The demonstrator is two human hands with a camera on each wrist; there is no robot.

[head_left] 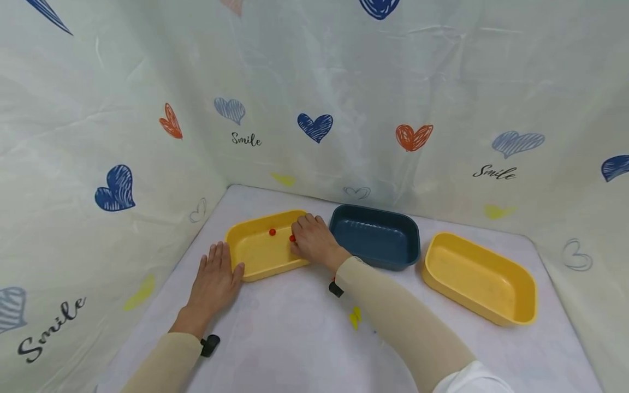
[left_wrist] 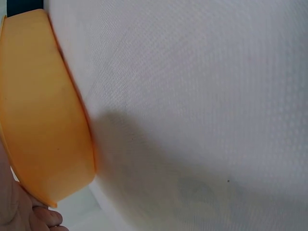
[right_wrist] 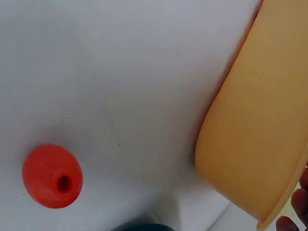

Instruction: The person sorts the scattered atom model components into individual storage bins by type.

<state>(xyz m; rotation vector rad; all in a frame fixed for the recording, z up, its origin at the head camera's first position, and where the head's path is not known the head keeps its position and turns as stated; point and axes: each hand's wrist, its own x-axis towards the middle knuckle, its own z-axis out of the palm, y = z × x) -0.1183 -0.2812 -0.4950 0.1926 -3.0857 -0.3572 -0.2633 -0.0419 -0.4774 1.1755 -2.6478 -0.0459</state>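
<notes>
At the left stands a yellow tray (head_left: 260, 267) with a red bead (head_left: 272, 232) lying inside. My left hand (head_left: 214, 281) rests with straight fingers against its left end. Over the tray's right end, my right hand (head_left: 316, 240) has curled fingers and pinches another red bead (head_left: 292, 238) between thumb and forefinger. In the right wrist view, a red bead with a hole (right_wrist: 53, 175) lies on the white cloth outside the tray; from the head it is mostly hidden by my right wrist. Fingertips (right_wrist: 299, 202) show past the tray's rim there.
A dark blue tray (head_left: 375, 262) stands right of the yellow one. Farther right is a second yellow tray (head_left: 472, 295), set at an angle. Small yellow pieces (head_left: 355, 317) lie on the cloth beside my right forearm. A printed curtain (head_left: 363, 82) hangs behind the table.
</notes>
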